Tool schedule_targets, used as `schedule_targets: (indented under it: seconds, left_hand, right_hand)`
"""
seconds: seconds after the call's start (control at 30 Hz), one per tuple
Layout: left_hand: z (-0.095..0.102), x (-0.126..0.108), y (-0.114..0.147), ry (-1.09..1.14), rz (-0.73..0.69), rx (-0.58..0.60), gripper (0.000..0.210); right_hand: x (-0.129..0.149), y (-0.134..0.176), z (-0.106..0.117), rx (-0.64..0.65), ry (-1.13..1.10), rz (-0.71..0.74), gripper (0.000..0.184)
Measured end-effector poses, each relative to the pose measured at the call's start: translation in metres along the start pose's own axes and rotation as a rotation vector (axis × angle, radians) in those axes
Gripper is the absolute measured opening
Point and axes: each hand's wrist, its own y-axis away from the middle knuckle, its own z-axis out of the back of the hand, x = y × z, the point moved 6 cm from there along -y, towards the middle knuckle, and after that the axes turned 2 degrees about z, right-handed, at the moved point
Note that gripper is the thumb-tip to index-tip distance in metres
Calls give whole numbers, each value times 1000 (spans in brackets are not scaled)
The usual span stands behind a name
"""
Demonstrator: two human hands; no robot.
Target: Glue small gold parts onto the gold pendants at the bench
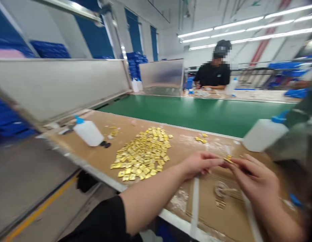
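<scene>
Between the fingertips of both hands is a small gold-coloured piece (228, 161), seen nearly edge-on. My left hand (201, 163) pinches its left end, and my right hand (254, 174) pinches the right. A wide pile of similar flat, squarish gold pieces (145, 151) lies on the brown tabletop, left of my hands. Beyond my fingers lie a few more gold pieces (201, 139). Below the hands, a small round clear item (220, 189) rests on a cardboard sheet (208, 211) with white tape strips. What the gold pieces are exactly, I cannot make out.
White bottles with blue caps stand at left (89, 132) and right (264, 134). A green belt (191, 111) runs behind the brown table (82, 148). Across it, a person in black (213, 75) works at another table. Small dark discs (105, 144) lie beside the left bottle.
</scene>
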Motion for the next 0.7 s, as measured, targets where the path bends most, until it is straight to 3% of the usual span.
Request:
schedule_targets:
  seconds: [0.43, 0.7]
  left_hand:
    - [0, -3, 4, -22, -19, -26, 51]
    - [1, -5, 4, -12, -33, -30, 48]
  right_hand:
    - [10, 2, -8, 40, -38, 74, 4]
    - [8, 6, -12, 94, -31, 113, 8]
